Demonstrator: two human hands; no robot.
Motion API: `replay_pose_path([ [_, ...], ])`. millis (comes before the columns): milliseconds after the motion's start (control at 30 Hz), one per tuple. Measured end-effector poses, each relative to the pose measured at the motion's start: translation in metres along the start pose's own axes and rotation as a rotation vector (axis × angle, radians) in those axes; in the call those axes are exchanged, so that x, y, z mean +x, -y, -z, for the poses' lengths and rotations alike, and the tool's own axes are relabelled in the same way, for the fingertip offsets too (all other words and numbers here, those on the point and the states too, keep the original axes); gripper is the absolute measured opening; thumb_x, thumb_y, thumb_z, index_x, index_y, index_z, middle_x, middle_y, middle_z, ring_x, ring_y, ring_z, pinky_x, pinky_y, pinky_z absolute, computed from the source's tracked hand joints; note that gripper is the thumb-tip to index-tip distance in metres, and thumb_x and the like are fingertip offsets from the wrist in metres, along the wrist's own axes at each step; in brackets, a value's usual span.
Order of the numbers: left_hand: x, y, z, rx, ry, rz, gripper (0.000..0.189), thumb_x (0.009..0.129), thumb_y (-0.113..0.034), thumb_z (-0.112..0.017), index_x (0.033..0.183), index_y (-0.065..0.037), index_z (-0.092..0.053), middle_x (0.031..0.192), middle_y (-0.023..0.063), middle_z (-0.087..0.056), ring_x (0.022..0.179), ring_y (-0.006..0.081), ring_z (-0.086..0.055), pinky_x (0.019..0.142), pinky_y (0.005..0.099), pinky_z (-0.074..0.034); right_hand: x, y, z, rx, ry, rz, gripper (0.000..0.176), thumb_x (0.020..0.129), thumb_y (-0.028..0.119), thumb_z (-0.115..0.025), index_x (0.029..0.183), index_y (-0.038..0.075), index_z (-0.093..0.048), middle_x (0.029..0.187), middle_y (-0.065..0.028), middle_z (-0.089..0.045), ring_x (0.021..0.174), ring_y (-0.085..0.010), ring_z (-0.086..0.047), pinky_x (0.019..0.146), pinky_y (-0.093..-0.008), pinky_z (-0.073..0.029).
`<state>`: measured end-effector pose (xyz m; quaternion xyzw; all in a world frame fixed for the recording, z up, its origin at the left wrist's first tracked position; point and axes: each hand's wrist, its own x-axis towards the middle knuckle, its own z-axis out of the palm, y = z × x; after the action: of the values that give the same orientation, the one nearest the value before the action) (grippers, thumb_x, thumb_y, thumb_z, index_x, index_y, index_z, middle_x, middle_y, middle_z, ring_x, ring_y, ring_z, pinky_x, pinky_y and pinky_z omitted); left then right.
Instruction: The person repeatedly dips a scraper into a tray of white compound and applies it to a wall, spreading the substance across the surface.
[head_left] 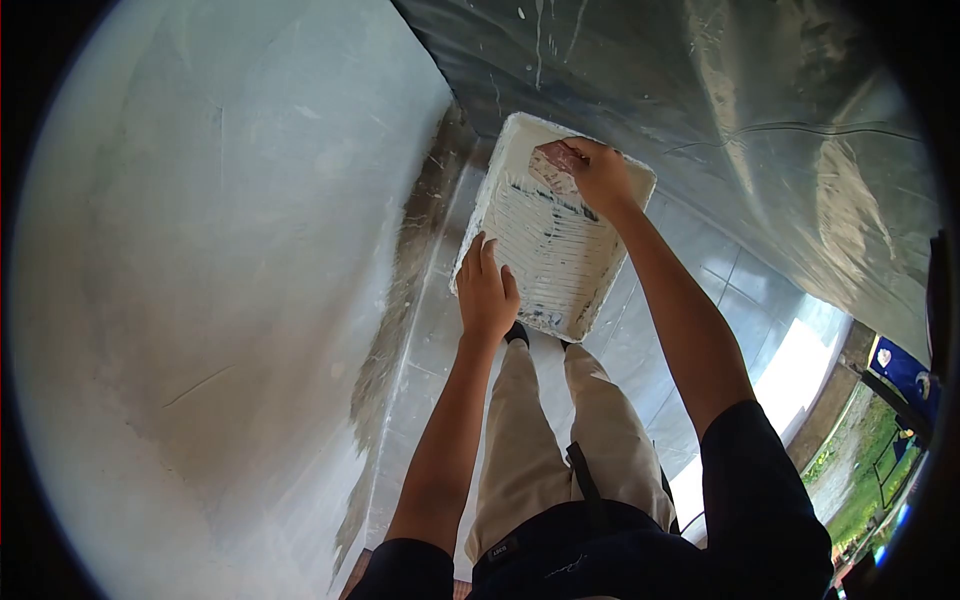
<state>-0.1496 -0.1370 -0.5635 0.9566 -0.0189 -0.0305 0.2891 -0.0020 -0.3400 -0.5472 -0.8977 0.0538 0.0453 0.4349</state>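
My right hand (598,174) is closed around a flat reddish-brown, wide paintbrush (552,168) smeared with white paint. It works the brush at the far end of a white paint tray (632,192). The tray's ribbed slope is coated in thick white paint, with dark streaks showing through. My left hand (486,288) lies over the tray's left rim, fingers stretched out and thumb apart, with no tool in it.
A large wall (250,260), patchy grey and whitish, rises on the left above a rough brown strip (412,240). Dark plastic sheeting (790,90) with white splashes hangs on the right. My shoes are mostly hidden by the tray, on a grey tiled floor (690,265).
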Motion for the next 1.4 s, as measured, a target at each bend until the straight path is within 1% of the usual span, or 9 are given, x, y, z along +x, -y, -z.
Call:
replay_pose_path([
  [167,-0.001,0.015,-0.006,0.032,-0.049,0.025,0.051,0.086,-0.005,-0.057,0.133,-0.001,-0.04,0.141,0.0216,-0.042,0.13,0.0393,-0.042,0.107,0.0513,-0.031,0.024,-0.011,-0.036,0.001,0.044,0.08,0.028,0.086,0.006,-0.059,0.112,0.008,-0.07,0.1,-0.0178,-0.071,0.09,-0.0328,-0.07,0.08,-0.0372,-0.052],
  [233,-0.002,0.021,-0.009,0.034,-0.068,0.052,0.054,0.085,-0.005,-0.057,0.135,-0.001,-0.038,0.143,0.0218,-0.039,0.131,0.0388,-0.04,0.109,0.0521,-0.027,0.026,-0.014,-0.043,-0.025,0.031,0.15,0.029,0.086,0.004,-0.058,0.111,0.008,-0.07,0.1,-0.019,-0.07,0.09,-0.0355,-0.068,0.08,-0.0388,-0.052],
  [433,0.007,0.03,-0.023,0.083,-0.082,0.045,0.057,0.085,-0.006,-0.058,0.137,-0.001,-0.035,0.144,0.0223,-0.035,0.132,0.0388,-0.037,0.109,0.0535,-0.024,0.034,-0.019,-0.054,-0.054,0.057,0.214,0.029,0.086,0.003,-0.057,0.111,0.008,-0.07,0.097,-0.0219,-0.068,0.088,-0.039,-0.066,0.078,-0.0409,-0.052],
  [633,0.017,0.018,-0.029,0.009,-0.102,-0.036,0.056,0.084,-0.005,-0.058,0.136,0.0,-0.037,0.141,0.0222,-0.04,0.13,0.0382,-0.039,0.107,0.0533,-0.026,0.042,-0.023,-0.058,-0.065,0.005,0.25,0.03,0.085,0.0,-0.058,0.11,0.011,-0.071,0.095,-0.0218,-0.068,0.085,-0.0389,-0.066,0.076,-0.0418,-0.052],
  [967,0.005,0.013,-0.048,-0.061,-0.097,-0.023,0.055,0.083,-0.003,-0.056,0.135,-0.001,-0.039,0.135,0.021,-0.044,0.124,0.0387,-0.043,0.103,0.052,-0.033,0.046,-0.03,-0.064,-0.053,0.045,0.289,0.032,0.082,-0.003,-0.058,0.109,0.007,-0.071,0.092,-0.0221,-0.068,0.081,-0.0387,-0.066,0.072,-0.0419,-0.052],
  [1033,0.002,0.015,-0.05,-0.066,-0.1,-0.028,0.055,0.083,-0.003,-0.056,0.135,-0.001,-0.038,0.134,0.021,-0.044,0.124,0.0386,-0.044,0.102,0.0519,-0.033,0.048,-0.028,-0.065,-0.055,0.082,0.235,0.033,0.081,-0.004,-0.056,0.105,0.01,-0.072,0.093,-0.0199,-0.069,0.082,-0.0377,-0.067,0.076,-0.044,-0.055],
  [1267,-0.001,0.016,-0.051,-0.069,-0.082,-0.004,0.054,0.083,-0.003,-0.056,0.134,-0.001,-0.039,0.134,0.0208,-0.045,0.123,0.0385,-0.045,0.101,0.051,-0.035,0.058,-0.032,-0.067,-0.125,0.14,0.263,0.033,0.081,-0.002,-0.056,0.107,0.012,-0.072,0.092,-0.0199,-0.069,0.082,-0.0374,-0.067,0.077,-0.0434,-0.055],
  [1333,-0.001,0.018,-0.051,-0.065,-0.084,-0.009,0.054,0.083,-0.003,-0.057,0.134,-0.001,-0.039,0.134,0.0206,-0.045,0.123,0.0387,-0.044,0.102,0.0512,-0.034,0.058,-0.03,-0.064,-0.119,0.164,0.222,0.032,0.081,-0.004,-0.057,0.109,0.007,-0.07,0.095,-0.0241,-0.067,0.087,-0.0407,-0.065,0.077,-0.044,-0.051],
  [1400,-0.003,0.019,-0.05,-0.062,-0.084,-0.013,0.054,0.082,-0.003,-0.057,0.134,-0.001,-0.04,0.135,0.0204,-0.044,0.124,0.0388,-0.043,0.103,0.0513,-0.033,0.058,-0.034,-0.064,-0.114,0.161,0.201,0.032,0.081,-0.002,-0.057,0.11,0.007,-0.07,0.095,-0.0239,-0.067,0.088,-0.0407,-0.065,0.078,-0.0438,-0.051],
])
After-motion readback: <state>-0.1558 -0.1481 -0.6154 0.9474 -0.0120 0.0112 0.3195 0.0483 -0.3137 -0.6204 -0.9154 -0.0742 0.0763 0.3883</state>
